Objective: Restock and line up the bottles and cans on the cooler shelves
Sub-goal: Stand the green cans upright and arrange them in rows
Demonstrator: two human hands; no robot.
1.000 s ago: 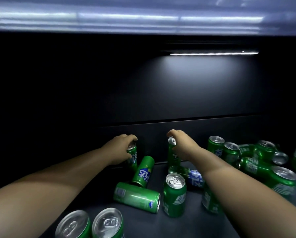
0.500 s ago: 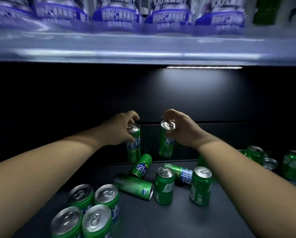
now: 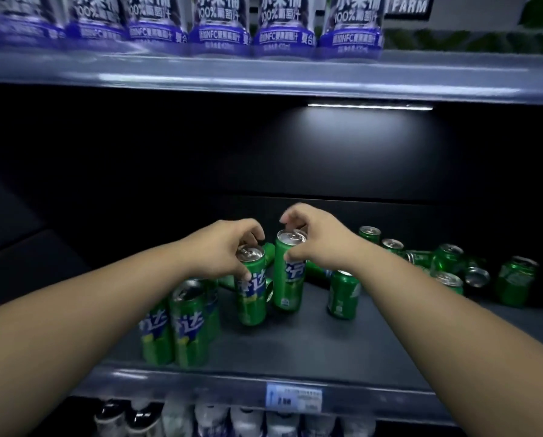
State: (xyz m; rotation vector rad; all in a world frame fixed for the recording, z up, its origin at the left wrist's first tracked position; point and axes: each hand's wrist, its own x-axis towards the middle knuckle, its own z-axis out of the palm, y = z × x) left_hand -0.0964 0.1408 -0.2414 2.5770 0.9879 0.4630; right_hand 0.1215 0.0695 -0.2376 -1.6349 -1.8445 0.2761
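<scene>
My left hand (image 3: 223,247) grips the top of an upright green can (image 3: 251,288), held just above the dark middle shelf (image 3: 311,348). Beside it my right hand (image 3: 314,241) grips the rim of a second green can (image 3: 290,279), also upright. Several green cans (image 3: 182,323) stand grouped at the shelf's front left, partly hidden by my left forearm. One more can (image 3: 342,294) stands under my right wrist. At the back right lie and stand several scattered green cans (image 3: 447,263).
The shelf above carries a row of purple-labelled juice bottles (image 3: 219,23). Below the front rail with a price tag (image 3: 294,397) stand bottles with white and dark caps (image 3: 213,417). A light strip (image 3: 369,106) glows under the upper shelf.
Both hands have pulled their cans from the back of the shelf toward the front, lifted upright. My view has backed off, and the upper and lower shelves have come into view.
</scene>
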